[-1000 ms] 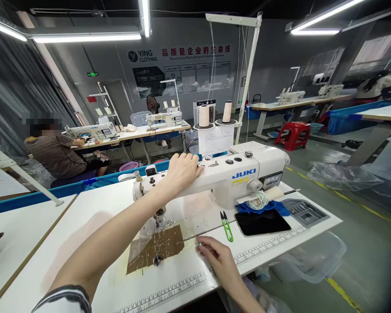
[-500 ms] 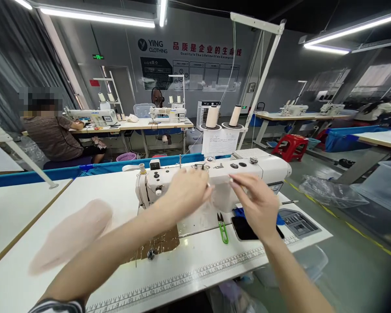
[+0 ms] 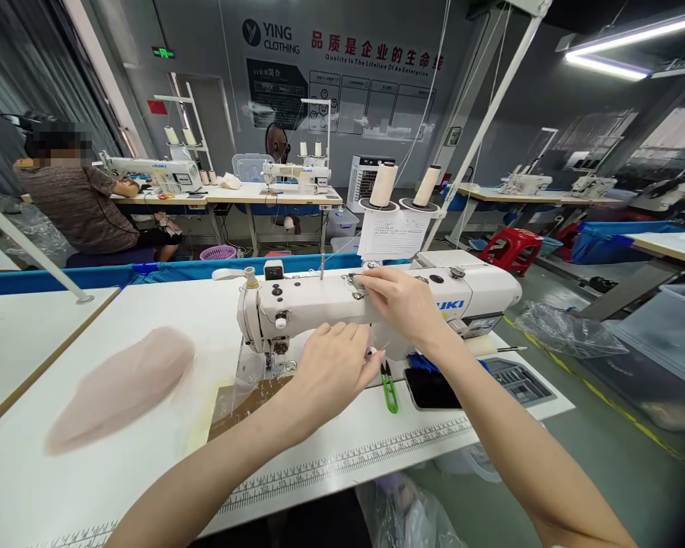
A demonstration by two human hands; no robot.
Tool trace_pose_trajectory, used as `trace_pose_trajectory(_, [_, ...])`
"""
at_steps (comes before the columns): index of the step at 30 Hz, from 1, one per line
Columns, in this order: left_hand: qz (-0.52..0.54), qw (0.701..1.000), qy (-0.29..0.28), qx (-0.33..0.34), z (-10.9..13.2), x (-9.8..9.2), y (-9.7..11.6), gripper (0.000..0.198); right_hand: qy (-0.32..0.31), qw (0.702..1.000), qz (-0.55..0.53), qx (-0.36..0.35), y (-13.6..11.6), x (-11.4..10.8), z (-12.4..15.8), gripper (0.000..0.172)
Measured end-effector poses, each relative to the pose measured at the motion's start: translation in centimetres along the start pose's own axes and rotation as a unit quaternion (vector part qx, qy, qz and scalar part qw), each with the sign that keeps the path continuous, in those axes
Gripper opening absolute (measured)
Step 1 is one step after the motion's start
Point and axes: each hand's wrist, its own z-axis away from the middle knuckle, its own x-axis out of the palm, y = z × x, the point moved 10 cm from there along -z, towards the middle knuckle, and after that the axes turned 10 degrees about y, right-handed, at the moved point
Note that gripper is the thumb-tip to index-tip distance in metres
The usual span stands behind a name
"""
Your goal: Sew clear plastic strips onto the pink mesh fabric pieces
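My right hand (image 3: 405, 304) reaches over the white sewing machine (image 3: 313, 304), its fingers together and pointed at the round metal bobbin winder (image 3: 355, 285) on top. Whatever lies at those fingertips is hidden. In front of the machine arm, my left hand (image 3: 334, 365) is closed, knuckles up. A small whitish bit shows by its thumb with what looks like a fine thread end, too small to name. Green-handled thread snips (image 3: 389, 390) lie just right of this hand, beside a black phone (image 3: 434, 390).
Sheer pinkish fabric (image 3: 125, 388) lies on the left of the white table (image 3: 165, 308). Two thread cones (image 3: 382, 185) stand behind the machine under a slanting white pole (image 3: 494, 106). A ruler strip (image 3: 342, 464) runs along the front edge. Another person (image 3: 74, 202) sits at the far left.
My right hand has moved left and up, from in front of the machine arm to its top. My left hand is slightly lower. The view has shifted.
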Motion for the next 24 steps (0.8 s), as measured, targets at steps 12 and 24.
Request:
trace_pose_trajectory(12, [0.074, 0.997, 0.011, 0.029, -0.6, -1.2, 1.3, 0.021, 0.130, 0.949, -0.039, 0.283, 7.3, -6.9, 6.5, 0.021])
trace_pose_trajectory(24, [0.117, 0.983, 0.083, 0.111, 0.8, 0.0, 7.1, 0.016, 0.023, 0.788, -0.326, 0.522, 14.8, -3.8, 10.0, 0.031])
